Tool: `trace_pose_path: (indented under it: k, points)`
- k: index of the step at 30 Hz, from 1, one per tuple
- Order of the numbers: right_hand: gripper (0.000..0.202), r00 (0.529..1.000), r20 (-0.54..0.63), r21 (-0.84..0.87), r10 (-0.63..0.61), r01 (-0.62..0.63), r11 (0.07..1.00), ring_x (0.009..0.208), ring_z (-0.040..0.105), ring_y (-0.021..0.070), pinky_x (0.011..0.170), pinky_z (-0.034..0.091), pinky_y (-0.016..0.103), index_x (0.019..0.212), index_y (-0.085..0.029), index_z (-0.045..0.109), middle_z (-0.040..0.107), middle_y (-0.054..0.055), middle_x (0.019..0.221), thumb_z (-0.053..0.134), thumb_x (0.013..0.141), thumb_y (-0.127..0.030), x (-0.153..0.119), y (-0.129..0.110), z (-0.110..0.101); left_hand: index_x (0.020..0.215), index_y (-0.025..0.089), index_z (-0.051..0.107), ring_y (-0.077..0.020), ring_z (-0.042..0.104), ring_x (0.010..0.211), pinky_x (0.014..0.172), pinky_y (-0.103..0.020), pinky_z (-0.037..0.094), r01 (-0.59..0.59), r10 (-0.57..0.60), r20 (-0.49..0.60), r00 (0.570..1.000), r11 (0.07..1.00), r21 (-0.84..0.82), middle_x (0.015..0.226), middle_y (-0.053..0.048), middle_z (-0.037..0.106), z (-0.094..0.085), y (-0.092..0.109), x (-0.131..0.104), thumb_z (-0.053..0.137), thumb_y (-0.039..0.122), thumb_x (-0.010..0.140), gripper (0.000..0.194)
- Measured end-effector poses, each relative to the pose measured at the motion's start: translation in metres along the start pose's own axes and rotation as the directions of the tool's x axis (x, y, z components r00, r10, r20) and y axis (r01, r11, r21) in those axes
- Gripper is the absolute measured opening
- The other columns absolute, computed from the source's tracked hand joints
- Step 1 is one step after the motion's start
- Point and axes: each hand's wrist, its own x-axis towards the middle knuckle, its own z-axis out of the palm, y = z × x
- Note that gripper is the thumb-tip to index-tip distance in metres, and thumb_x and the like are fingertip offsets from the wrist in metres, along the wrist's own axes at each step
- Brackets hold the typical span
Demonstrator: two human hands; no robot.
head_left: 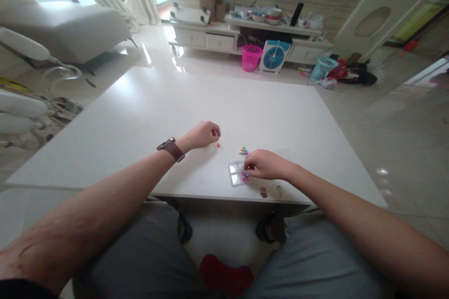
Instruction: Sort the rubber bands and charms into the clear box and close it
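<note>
My left hand (203, 134), with a watch on the wrist, hovers over the white table (238, 107), thumb and fingertips pinched together. What they hold, if anything, is too small to tell. Just beneath the fingertips is a small orange piece (218, 145). My right hand (266, 163) curls over the right side of a clear divided box (235, 178). Its fingertips are closed near small pink and blue pieces (245, 176) in the near right compartment; whatever is between them is hidden. Beyond the box lies a little heap of colourful pieces (243, 151).
Near the table's front edge lie a yellow and blue cartoon figure (263, 192) and a small pale item (279, 190). Across the floor stand a pink basket (251, 58), a blue fan (274, 56) and a low cabinet (220, 42). A red object (226, 275) shows between my legs.
</note>
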Motion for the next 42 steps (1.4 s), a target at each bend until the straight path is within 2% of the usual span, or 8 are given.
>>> trace_pose_path:
  k: [4,8,16,24,28,33,37,42]
  points:
    - [0.017,0.974,-0.169,-0.016,0.149,-0.154,0.988,0.070,0.057,0.0128,0.066,0.037,0.023,0.084,-0.019,0.074,0.070,0.002,0.081,0.058,0.080,-0.017,-0.004,0.007,-0.007,0.082,0.016,0.073,-0.0141,0.062,0.067,0.063,-0.024,0.044,0.091,-0.091,-0.042,0.995,0.996,0.007,0.078,-0.004,0.071,-0.004,-0.002,-0.001,0.060,0.021,0.071,0.018]
    - [0.018,0.940,-0.224,0.025,0.256,-0.258,0.966,0.075,0.059,0.0133,0.069,0.039,0.023,0.089,-0.019,0.072,0.070,0.003,0.089,0.056,0.082,-0.019,-0.005,0.017,-0.006,0.084,0.016,0.073,-0.0136,0.062,0.065,0.063,-0.024,0.044,0.126,-0.126,0.007,0.992,0.992,0.000,0.077,-0.004,0.071,-0.003,-0.005,-0.001,0.063,0.019,0.068,0.019]
    - [0.018,0.948,-0.171,0.029,0.267,-0.266,0.963,0.084,0.062,0.0156,0.077,0.043,0.024,0.093,-0.019,0.072,0.068,0.005,0.100,0.057,0.084,-0.021,0.000,0.022,0.002,0.094,0.017,0.075,-0.0148,0.063,0.071,0.064,-0.024,0.045,-0.009,0.004,0.096,0.995,0.999,0.047,0.083,-0.005,0.071,0.020,-0.012,0.002,0.065,0.023,0.069,0.028]
    - [0.015,0.951,-0.191,0.062,0.244,-0.236,0.970,0.081,0.061,0.0149,0.074,0.043,0.024,0.089,-0.017,0.072,0.069,0.005,0.094,0.059,0.083,-0.020,0.001,0.021,0.000,0.081,0.017,0.075,-0.0161,0.063,0.070,0.070,-0.027,0.045,-0.049,0.036,0.158,0.987,0.996,0.079,0.077,-0.004,0.071,0.033,-0.008,0.004,0.063,0.020,0.070,0.016]
    - [0.012,0.949,-0.274,0.175,0.154,-0.108,0.979,0.077,0.060,0.0135,0.073,0.045,0.024,0.088,-0.014,0.071,0.068,0.006,0.090,0.060,0.084,-0.018,0.000,0.014,-0.001,0.093,0.018,0.072,-0.0156,0.064,0.074,0.071,-0.027,0.048,-0.092,0.123,0.196,0.973,0.983,-0.158,0.083,-0.004,0.071,0.033,0.005,-0.001,0.067,0.032,0.075,0.023]
    - [0.014,0.930,-0.368,0.276,-0.021,0.131,0.952,0.078,0.060,0.0132,0.073,0.046,0.025,0.096,-0.015,0.071,0.066,0.006,0.091,0.062,0.086,-0.018,0.001,0.001,-0.002,0.112,0.015,0.060,-0.0136,0.067,0.079,0.072,-0.027,0.051,-0.065,0.302,0.278,0.912,0.775,-0.628,0.088,-0.006,0.071,0.037,0.032,-0.012,0.072,0.025,0.075,0.040]
    - [0.015,0.930,-0.358,0.274,-0.086,0.192,0.942,0.078,0.059,0.0135,0.071,0.046,0.026,0.095,-0.016,0.073,0.066,0.006,0.089,0.059,0.088,-0.017,0.003,-0.002,-0.001,0.114,0.016,0.055,-0.0144,0.068,0.081,0.075,-0.028,0.053,0.055,0.319,0.351,0.880,0.666,-0.744,0.086,-0.005,0.072,0.040,0.040,-0.015,0.074,0.014,0.071,0.047]
    - [0.015,0.950,-0.283,0.308,-0.136,0.224,0.925,0.078,0.059,0.0127,0.071,0.047,0.025,0.093,-0.016,0.073,0.066,0.007,0.092,0.059,0.088,-0.016,0.004,0.000,-0.002,0.113,0.016,0.053,-0.0157,0.070,0.082,0.075,-0.028,0.053,0.133,0.313,0.398,0.862,0.618,-0.775,0.088,-0.006,0.074,0.042,0.038,-0.014,0.076,0.012,0.069,0.050]
